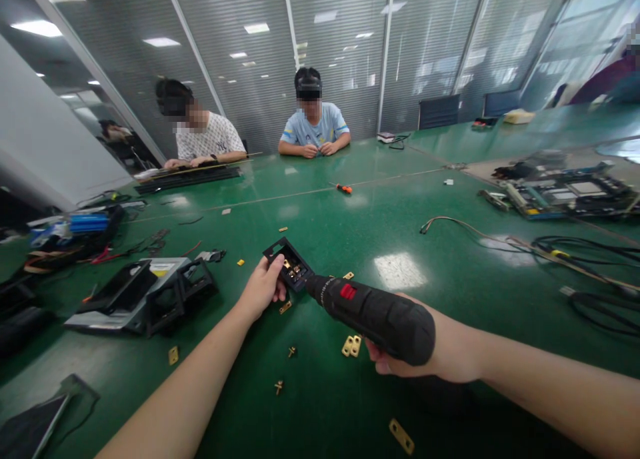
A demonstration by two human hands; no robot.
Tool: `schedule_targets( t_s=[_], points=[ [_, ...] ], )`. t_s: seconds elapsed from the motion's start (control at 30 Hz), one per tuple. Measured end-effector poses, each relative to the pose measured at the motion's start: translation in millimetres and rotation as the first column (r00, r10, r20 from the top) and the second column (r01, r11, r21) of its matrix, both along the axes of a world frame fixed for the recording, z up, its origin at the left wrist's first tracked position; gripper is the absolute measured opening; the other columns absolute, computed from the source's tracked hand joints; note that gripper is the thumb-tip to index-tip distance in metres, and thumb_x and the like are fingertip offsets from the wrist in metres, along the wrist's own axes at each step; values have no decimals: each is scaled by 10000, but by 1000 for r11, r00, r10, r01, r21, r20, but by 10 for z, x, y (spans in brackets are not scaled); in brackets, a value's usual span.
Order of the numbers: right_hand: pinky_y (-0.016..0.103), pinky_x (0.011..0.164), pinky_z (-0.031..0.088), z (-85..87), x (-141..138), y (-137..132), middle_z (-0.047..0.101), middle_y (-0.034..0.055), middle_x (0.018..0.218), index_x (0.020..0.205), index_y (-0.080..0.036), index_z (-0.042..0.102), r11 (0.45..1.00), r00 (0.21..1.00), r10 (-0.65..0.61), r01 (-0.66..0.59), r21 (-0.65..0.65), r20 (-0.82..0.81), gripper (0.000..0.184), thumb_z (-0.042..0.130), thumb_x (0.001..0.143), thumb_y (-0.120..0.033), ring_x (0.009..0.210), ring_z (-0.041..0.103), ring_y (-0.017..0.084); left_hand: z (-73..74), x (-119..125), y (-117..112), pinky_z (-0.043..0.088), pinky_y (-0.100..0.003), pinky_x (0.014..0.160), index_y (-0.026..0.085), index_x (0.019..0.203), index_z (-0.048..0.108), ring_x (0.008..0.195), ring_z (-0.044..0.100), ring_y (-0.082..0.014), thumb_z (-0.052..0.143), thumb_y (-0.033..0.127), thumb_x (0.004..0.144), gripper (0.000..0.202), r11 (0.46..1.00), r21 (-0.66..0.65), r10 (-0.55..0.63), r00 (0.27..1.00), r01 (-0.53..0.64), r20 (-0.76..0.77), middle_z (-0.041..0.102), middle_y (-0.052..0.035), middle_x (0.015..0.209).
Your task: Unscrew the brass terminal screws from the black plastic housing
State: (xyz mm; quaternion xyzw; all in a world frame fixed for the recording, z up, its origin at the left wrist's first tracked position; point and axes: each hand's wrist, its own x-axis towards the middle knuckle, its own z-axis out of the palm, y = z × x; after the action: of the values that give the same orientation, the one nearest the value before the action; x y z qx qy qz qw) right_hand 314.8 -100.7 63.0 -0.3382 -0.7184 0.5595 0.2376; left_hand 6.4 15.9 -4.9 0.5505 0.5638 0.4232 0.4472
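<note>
My left hand (266, 284) grips a small black open housing (290, 264), its thumb over the near rim. Brass-coloured metal parts show inside the housing. In my right hand (395, 352) is a black cordless drill (373, 312) with a red switch, its chuck pointing left at the housing's right end. Whether the bit touches a screw is hidden. Around them lie brass plates with holes, such as a pair (351, 346) by the drill and one (401, 436) near the front. Two brass screws (279, 386) rest on the table below the housing.
The green table (310, 212) carries black frames (183, 292) and wiring on the left. Circuit boards (575, 189) and black cables (600, 266) lie on the right. An orange screwdriver (344, 188) is farther back. Two people sit across the table.
</note>
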Motion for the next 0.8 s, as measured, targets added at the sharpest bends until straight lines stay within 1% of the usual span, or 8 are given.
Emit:
schedule_targets(
  t_s=[0.17, 0.27, 0.37, 0.5, 0.6, 0.8],
  points=[
    [278, 652, 517, -8, 7, 8, 692, 26, 770, 829, -146, 658, 1000, 999, 15, -15, 0, -33, 217, 818, 713, -234, 684, 612, 157, 24, 13, -9, 309, -167, 309, 238, 969, 464, 338, 534, -113, 578, 668, 924, 447, 1000, 8, -9, 1000, 9, -14, 636, 38, 558],
    [274, 674, 520, -20, 17, 13, 700, 27, 785, 819, -141, 672, 1000, 999, 27, -27, 13, -38, 187, 815, 721, -209, 703, 621, 154, 38, 20, -15, 307, -169, 310, 236, 974, 470, 342, 537, -114, 590, 663, 914, 448, 1000, 7, -12, 1000, 12, -11, 641, 36, 567],
    [284, 665, 515, -19, 26, 15, 688, 28, 767, 812, -136, 672, 999, 999, 30, -29, 33, -19, 195, 816, 728, -237, 682, 609, 154, 41, 17, -16, 309, -169, 315, 233, 969, 479, 333, 525, -119, 589, 676, 907, 460, 1000, 7, -9, 1000, 9, -21, 602, 49, 509],
    [299, 675, 516, -12, 31, 15, 690, 36, 790, 843, -134, 670, 998, 999, 38, -38, 41, 0, 212, 810, 742, -257, 698, 612, 163, 35, 6, -11, 313, -169, 322, 235, 971, 479, 326, 509, -127, 570, 691, 911, 469, 1000, 2, -12, 999, 12, -46, 553, 64, 446],
    [301, 679, 512, -10, 27, 14, 687, 35, 786, 838, -140, 667, 999, 999, 41, -41, 35, 13, 207, 810, 737, -252, 699, 610, 163, 38, 6, -10, 318, -172, 321, 237, 974, 477, 327, 517, -132, 570, 692, 911, 468, 1000, 3, -18, 999, 18, -42, 560, 61, 452],
    [292, 656, 500, 6, 26, 10, 672, 35, 753, 810, -138, 659, 999, 999, 34, -33, 29, -31, 206, 809, 723, -250, 671, 592, 158, 48, 21, -15, 323, -165, 321, 235, 974, 473, 336, 522, -128, 565, 697, 909, 475, 1000, -3, -8, 999, 8, -40, 580, 54, 465]
  ],
)
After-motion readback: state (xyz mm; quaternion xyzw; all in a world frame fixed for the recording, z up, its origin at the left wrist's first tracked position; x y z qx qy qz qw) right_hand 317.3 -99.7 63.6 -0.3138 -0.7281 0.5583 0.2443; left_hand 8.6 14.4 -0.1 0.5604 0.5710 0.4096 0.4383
